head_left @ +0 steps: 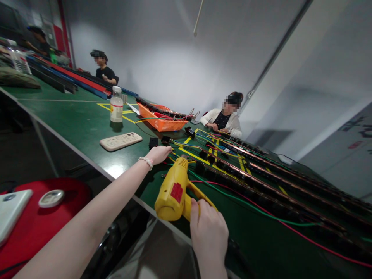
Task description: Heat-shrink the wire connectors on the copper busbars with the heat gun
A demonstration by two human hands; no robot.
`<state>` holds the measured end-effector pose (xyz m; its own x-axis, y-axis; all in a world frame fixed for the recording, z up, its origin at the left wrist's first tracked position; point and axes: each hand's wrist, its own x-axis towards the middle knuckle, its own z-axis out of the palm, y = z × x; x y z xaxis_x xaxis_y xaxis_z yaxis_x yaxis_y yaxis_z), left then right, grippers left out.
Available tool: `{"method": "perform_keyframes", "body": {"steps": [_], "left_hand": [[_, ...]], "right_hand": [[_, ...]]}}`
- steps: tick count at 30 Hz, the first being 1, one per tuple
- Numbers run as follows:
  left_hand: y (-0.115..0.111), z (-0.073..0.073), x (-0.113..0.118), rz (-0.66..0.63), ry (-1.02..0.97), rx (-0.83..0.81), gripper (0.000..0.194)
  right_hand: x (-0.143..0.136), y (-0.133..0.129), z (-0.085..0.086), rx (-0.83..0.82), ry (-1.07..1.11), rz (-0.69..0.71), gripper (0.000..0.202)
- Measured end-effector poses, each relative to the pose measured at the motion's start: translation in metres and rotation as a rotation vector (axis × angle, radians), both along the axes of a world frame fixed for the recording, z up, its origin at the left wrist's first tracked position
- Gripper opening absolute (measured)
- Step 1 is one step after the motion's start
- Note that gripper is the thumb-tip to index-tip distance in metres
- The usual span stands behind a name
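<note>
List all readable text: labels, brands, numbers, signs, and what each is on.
None is legible.
Red label on the yellow heat gun: too blurred.
Label on the clear bottle: too small.
Red and dark marks on the grey surface at far right: too blurred.
Marks on the beige phone-shaped object: can't tell if they're letters.

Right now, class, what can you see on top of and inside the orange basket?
At least one long dark strip lies across the orange basket; something red shows inside. The near wall and strip hide the bottom, so anything else there cannot be seen.
</note>
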<state>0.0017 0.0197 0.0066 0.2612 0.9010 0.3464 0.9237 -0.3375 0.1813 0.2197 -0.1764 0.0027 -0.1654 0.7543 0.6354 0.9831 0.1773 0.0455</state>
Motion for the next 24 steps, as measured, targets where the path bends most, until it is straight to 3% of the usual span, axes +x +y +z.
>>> {"method": "perform_keyframes", "body": {"steps": [5,10,19,24], "left_hand": [[-0.002,0.003,-0.001,0.023,0.011,-0.058,0.031],[-0.003,0.004,-0.003,-0.003,0.002,-0.031,0.027],[0.001,-0.005,-0.008,-0.121,0.014,0.244,0.029],[0.000,-0.003,-0.006,-0.134,0.002,0.280,0.028]], "right_hand": [[-0.023,0.001,0.000,0.002,0.003,0.028,0.034],[-0.023,0.002,-0.001,-0.005,0.022,0.070,0.035],[0.002,0.002,0.002,0.025,0.029,0.110,0.036],[0.030,0.000,0.000,0.062,-0.032,0.083,0.040]]}}
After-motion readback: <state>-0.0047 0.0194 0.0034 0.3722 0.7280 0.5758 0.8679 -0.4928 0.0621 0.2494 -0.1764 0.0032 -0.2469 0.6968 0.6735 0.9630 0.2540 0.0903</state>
